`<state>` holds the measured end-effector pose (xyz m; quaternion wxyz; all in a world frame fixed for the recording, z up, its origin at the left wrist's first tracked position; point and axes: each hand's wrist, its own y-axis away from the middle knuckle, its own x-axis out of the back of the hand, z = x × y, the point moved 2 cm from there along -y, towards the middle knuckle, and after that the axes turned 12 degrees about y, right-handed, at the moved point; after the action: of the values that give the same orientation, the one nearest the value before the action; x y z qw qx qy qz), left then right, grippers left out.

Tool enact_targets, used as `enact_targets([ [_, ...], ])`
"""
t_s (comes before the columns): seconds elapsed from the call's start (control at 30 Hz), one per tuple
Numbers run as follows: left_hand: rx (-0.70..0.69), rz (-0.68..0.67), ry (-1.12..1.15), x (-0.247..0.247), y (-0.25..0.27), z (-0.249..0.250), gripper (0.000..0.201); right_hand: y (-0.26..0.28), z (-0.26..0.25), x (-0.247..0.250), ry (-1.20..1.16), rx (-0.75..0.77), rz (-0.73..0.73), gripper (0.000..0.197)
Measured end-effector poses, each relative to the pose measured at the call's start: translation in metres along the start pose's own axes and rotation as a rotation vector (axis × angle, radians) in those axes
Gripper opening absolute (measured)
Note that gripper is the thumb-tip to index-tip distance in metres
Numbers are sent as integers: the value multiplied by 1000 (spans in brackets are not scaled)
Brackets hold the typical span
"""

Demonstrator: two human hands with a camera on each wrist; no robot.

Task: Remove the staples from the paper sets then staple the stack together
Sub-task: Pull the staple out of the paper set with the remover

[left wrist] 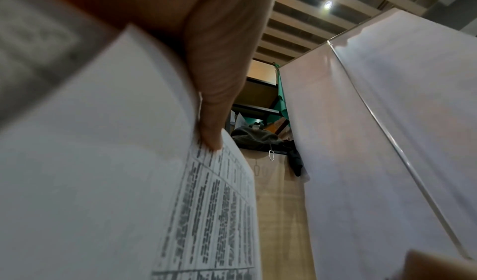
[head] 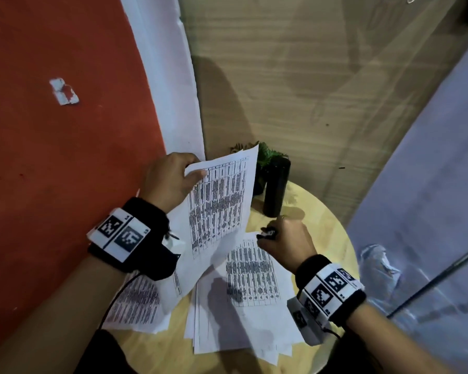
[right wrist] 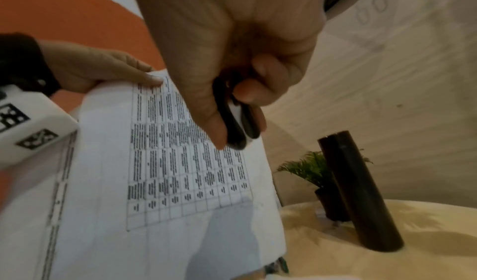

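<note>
White printed sheets (head: 219, 201) are pinched at their top corner by your left hand (head: 170, 179), lifted above the table's left edge (head: 335, 238). Your right hand (head: 287, 238) is clamped on the black staple remover (right wrist: 237, 121). Staple removal appears under way; next, seat its teeth under a staple.

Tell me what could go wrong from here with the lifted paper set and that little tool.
The left hand pinches the lifted paper set by one corner only, so the hanging sheets could tear or slip as the staple remover in the right hand pulls. The loose sheets on the round table lie fanned and may slide off its edge. The black cylinder stands close and could be knocked over.
</note>
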<state>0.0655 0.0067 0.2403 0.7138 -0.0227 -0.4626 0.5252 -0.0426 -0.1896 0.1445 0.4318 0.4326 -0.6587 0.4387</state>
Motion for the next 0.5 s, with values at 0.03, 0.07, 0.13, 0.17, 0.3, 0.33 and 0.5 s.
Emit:
enact_targets([
  [0.03,8,-9,24,0,-1,-2,44,0,3,-5,46,-30,-58,34],
  [0.07,16,-16,44,0,-2,-3,45,-1,5,-10,70,-49,-100,31],
  [0.13,40,-46,72,2,-3,-5,41,-2,9,-17,64,-88,-169,34],
  [0.17,47,-64,100,2,-4,-6,35,-3,12,-18,45,-101,-195,36],
  [0.3,90,-138,300,3,0,-10,23,-12,22,-2,-218,-54,-161,23],
  [0.33,102,-155,333,4,1,-13,26,-14,25,4,-371,-61,-168,33],
  [0.5,144,-235,445,7,0,-15,22,-22,26,27,-919,-37,-305,40],
])
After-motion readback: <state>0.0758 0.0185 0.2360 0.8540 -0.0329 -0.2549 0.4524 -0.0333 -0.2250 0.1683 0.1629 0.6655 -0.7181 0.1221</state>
